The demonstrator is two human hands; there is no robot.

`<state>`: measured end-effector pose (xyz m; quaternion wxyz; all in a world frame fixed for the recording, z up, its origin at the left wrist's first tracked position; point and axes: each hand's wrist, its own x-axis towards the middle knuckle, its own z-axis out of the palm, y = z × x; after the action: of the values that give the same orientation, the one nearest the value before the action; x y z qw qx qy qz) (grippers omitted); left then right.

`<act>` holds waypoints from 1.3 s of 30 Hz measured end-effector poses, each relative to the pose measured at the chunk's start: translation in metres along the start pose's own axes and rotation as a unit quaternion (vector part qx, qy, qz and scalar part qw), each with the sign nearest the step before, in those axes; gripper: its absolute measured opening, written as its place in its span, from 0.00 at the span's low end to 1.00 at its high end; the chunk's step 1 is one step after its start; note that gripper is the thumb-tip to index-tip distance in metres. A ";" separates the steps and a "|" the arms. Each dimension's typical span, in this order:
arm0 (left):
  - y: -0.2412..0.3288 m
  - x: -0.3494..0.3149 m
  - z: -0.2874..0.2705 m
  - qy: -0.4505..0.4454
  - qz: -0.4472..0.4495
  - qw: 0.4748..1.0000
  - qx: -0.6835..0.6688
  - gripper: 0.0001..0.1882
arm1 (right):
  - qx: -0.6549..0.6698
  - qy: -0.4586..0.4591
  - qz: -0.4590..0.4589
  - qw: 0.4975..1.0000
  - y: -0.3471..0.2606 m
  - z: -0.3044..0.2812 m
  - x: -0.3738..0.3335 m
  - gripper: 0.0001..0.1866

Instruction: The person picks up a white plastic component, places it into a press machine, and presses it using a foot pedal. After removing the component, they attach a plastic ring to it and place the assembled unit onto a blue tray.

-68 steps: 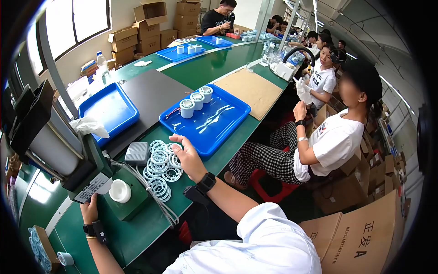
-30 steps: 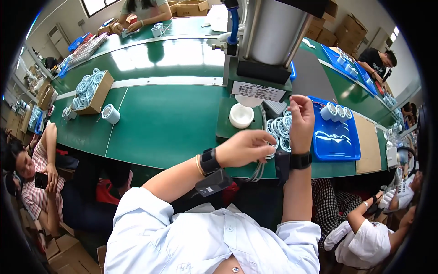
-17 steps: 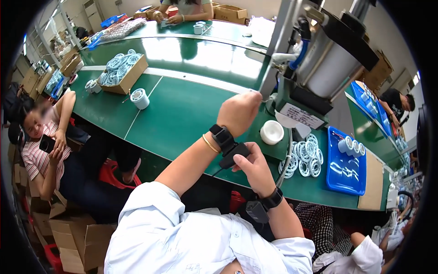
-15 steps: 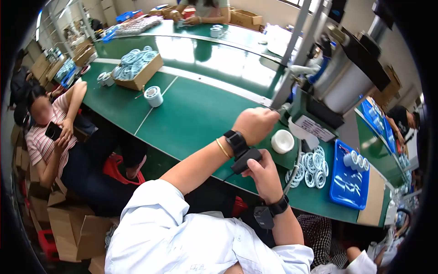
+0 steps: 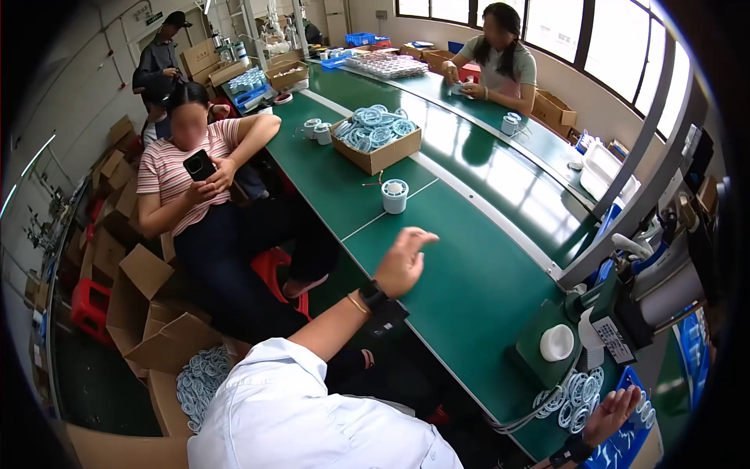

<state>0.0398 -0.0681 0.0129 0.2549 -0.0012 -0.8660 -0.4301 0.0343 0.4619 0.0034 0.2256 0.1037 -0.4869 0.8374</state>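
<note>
My left hand [image 5: 401, 264] hangs over the near edge of the green worktable, fingers loosely stretched out and holding nothing. Ahead of it stands a pale blue-white cylindrical part [image 5: 394, 196] with a short wire, apart from the fingers. A black device [image 5: 387, 319] is at my left wrist. Far to the right, my right hand [image 5: 612, 414] is open above the near end of a blue tray [image 5: 625, 452]. Beside that hand lie several pale blue rings [image 5: 580, 399]. A white round cup-like piece [image 5: 556, 342] sits on the base of the bench press [image 5: 625, 316].
A cardboard box [image 5: 381, 156] full of pale blue rings stands farther back on the table [image 5: 476, 285]. At the left sits a person with a phone [image 5: 199, 166]; another works across the table. Metal posts [image 5: 625, 172] rise at the right. Open cartons [image 5: 148, 313] stand on the floor.
My hands have parted: the right let go of the black device at my left wrist and moved right to the tray. My left fingers have opened. The view has swung left.
</note>
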 end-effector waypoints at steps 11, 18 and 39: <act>-0.065 -0.034 -0.130 0.315 -0.141 0.847 0.404 0.46 | -0.026 0.012 -0.076 0.997 -0.012 0.021 -0.003 0.34; -0.033 -0.034 -0.157 0.388 -0.074 0.786 0.475 0.46 | -0.025 0.033 -0.047 0.998 -0.027 0.046 -0.013 0.36; -0.018 -0.029 -0.122 0.345 0.029 0.825 0.447 0.43 | -0.014 0.001 -0.028 1.000 -0.022 0.045 -0.013 0.39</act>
<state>0.1145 -0.1641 0.0476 0.5225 0.2361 -0.8184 0.0393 0.0538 0.4285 0.0381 0.2507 0.1135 -0.4953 0.8240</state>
